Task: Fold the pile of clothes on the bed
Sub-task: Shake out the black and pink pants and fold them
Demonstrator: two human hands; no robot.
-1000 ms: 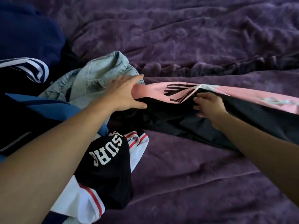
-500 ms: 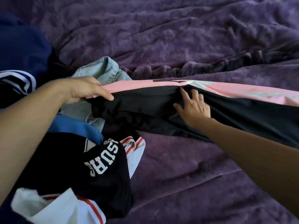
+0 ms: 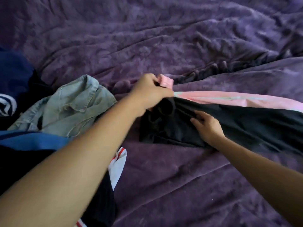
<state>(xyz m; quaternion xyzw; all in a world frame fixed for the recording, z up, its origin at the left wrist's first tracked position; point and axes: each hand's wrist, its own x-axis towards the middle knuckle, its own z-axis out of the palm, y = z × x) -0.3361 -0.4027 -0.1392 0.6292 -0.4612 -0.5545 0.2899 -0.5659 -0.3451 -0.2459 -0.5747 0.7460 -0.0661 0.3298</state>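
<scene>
A black garment with a pink band [image 3: 237, 122] stretches from the middle of the bed to the right edge of view. My left hand [image 3: 150, 92] is shut on its bunched pink end, lifted a little off the cover. My right hand [image 3: 208, 126] lies flat on the black cloth just below, fingers spread, pressing it down. The pile of clothes sits at the left: a pale denim shirt [image 3: 68, 108], a blue piece [image 3: 32, 141], navy cloth [image 3: 13, 74] and a black and white jersey with red stripes [image 3: 118, 164], partly hidden under my left forearm.
A rumpled purple bedcover [image 3: 164, 38] fills the view, with a ridge of folds [image 3: 213, 69] behind the garment. A stretch of bedcover [image 3: 180, 185] lies in front of my hands.
My left hand has swung right from the pile, gathering the pink end toward the middle. My right hand has slid slightly right along the black cloth. The garment is now shorter and bunched.
</scene>
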